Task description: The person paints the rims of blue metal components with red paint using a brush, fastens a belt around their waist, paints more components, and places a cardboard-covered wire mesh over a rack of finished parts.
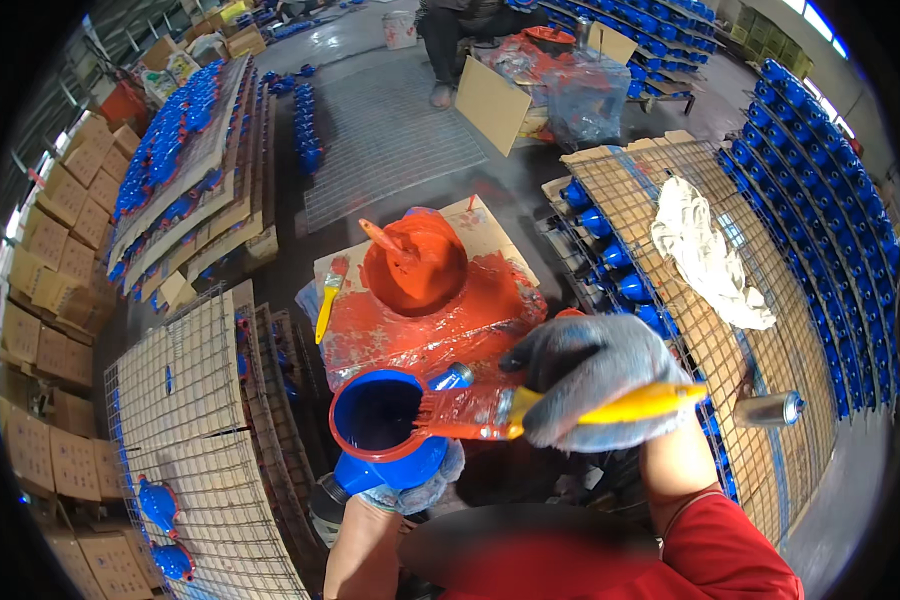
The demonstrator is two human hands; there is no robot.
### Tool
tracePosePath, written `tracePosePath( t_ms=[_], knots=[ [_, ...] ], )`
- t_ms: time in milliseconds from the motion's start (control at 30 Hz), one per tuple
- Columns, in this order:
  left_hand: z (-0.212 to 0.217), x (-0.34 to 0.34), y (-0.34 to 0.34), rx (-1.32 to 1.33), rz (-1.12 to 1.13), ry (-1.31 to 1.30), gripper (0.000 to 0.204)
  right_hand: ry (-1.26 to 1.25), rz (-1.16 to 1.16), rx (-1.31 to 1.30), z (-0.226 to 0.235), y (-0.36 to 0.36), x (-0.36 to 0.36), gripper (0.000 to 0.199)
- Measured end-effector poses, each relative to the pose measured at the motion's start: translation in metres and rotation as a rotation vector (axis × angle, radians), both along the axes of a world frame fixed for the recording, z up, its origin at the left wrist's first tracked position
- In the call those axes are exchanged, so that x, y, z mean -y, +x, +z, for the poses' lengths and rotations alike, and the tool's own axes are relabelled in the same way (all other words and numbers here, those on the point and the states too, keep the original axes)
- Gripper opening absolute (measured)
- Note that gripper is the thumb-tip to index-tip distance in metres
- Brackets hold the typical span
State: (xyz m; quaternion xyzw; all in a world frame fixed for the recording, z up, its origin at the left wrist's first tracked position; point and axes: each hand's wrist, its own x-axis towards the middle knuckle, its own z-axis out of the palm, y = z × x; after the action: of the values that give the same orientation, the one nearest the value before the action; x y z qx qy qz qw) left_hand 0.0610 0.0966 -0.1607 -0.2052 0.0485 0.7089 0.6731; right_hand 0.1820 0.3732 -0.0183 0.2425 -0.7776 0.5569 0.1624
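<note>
My left hand [415, 490], in a grey glove, grips a blue valve body [380, 425] from below, its round flange rimmed in red paint and facing up. My right hand [590, 380], also gloved, holds a yellow-handled paintbrush [530, 408] whose red-loaded bristles touch the right edge of the flange. Just beyond stands an open bucket of red paint [415, 262] with a stirring stick in it, on cardboard smeared with red [470, 315]. A second yellow brush [328, 298] lies at the cardboard's left edge.
Wire-mesh racks with blue valve parts [820, 200] stand at right, with a white rag [705, 255] and a spray can [770, 408] on cardboard. More mesh racks [200, 400] and stacked cardboard boxes [60, 300] fill the left. A person [455, 35] sits at the far top by an open box.
</note>
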Motion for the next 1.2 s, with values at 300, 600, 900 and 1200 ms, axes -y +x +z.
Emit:
tracePosePath(
  t_ms=[300,600,900,1200],
  knots=[
    [0.026,-0.033,0.007,-0.635,0.364,-0.170,0.065,-0.213,-0.278,0.163,-0.050,-0.019,-0.015,0.020],
    [0.021,-0.046,0.034,-2.619,-0.074,-0.757,0.083,0.321,-0.672,0.394,-0.063,-0.026,0.003,0.031],
    [0.016,-0.053,0.038,-2.857,-0.083,-0.550,0.072,0.573,-0.566,0.513,-0.070,-0.030,0.011,0.042],
    [0.020,-0.043,0.024,-2.420,-0.104,-0.862,0.071,0.334,-0.528,0.167,-0.057,-0.022,0.023,0.013]
  ],
)
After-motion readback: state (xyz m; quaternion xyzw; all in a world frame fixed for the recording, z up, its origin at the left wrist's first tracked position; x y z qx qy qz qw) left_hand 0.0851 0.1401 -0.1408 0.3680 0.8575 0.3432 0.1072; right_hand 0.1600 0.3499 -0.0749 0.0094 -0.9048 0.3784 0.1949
